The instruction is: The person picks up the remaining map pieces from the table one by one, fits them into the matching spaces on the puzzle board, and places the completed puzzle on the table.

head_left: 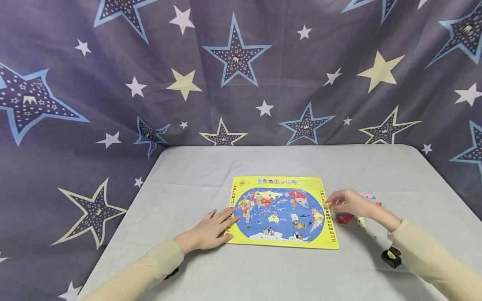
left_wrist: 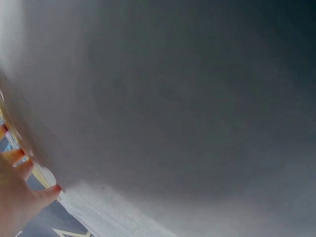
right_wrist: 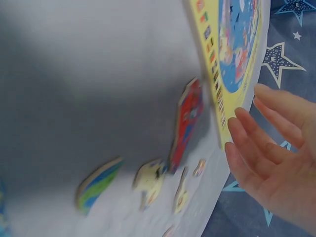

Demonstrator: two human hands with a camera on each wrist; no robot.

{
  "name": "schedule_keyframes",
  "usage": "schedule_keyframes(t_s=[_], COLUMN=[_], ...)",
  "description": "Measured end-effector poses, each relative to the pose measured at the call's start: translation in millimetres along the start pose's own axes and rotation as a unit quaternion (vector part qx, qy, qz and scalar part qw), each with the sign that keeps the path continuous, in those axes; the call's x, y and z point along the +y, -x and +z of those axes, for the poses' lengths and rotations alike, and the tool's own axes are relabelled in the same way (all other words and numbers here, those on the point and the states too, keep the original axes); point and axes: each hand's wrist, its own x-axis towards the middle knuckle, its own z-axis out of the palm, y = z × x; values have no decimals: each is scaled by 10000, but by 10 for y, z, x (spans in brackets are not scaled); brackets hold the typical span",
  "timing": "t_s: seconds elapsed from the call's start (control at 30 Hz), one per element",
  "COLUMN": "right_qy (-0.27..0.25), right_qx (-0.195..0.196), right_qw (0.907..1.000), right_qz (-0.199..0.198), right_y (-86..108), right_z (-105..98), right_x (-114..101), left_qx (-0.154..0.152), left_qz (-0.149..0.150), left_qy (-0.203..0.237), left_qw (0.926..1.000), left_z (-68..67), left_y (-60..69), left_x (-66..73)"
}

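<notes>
A yellow-bordered world map puzzle board point(head_left: 312, 245) lies flat on the table. My left hand point(head_left: 207, 232) rests at its left edge with the fingers spread over the border. My right hand point(head_left: 348, 202) hovers by the board's right edge, fingers loosely bent; in the right wrist view nothing shows between them. Loose puzzle pieces lie below and beside this hand: a red one point(right_wrist: 187, 118), a green-and-blue one point(right_wrist: 98, 182) and a cream one point(right_wrist: 150, 180). In the left wrist view, the left hand point(left_wrist: 22, 187) shows only at the lower left corner.
A pale grey cloth covers the table point(head_left: 180, 184). Behind it hangs a dark curtain point(head_left: 256, 125) printed with stars. Partly under the right sleeve is a black object point(head_left: 391, 257). A pink piece point(head_left: 369, 195) lies beyond the right wrist.
</notes>
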Motion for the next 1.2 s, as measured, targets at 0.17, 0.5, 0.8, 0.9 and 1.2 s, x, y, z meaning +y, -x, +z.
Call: schedule_keyframes(t_s=[0.17, 0.5, 0.8, 0.9, 1.2], right_qy=[115, 157, 331, 282, 517], right_qx=[-113, -138, -21, -19, -45], right_qw=[9997, 9994, 9991, 9993, 9983], right_qz=[-176, -272, -282, -231, -282], right_y=[119, 218, 241, 249, 256], right_z=[-26, -11, 49, 61, 80], right_x=[62, 169, 227, 243, 265], left_qx=[-24, -22, 76, 47, -10], left_qz=[-15, -16, 71, 77, 13], left_qy=[45, 54, 78, 73, 52], left_qw=[10000, 10000, 9999, 9999, 10000], left_z=[6, 10, 26, 26, 22], left_y=[-4, -17, -9, -11, -8], left_x=[-8, -19, -27, -24, -26])
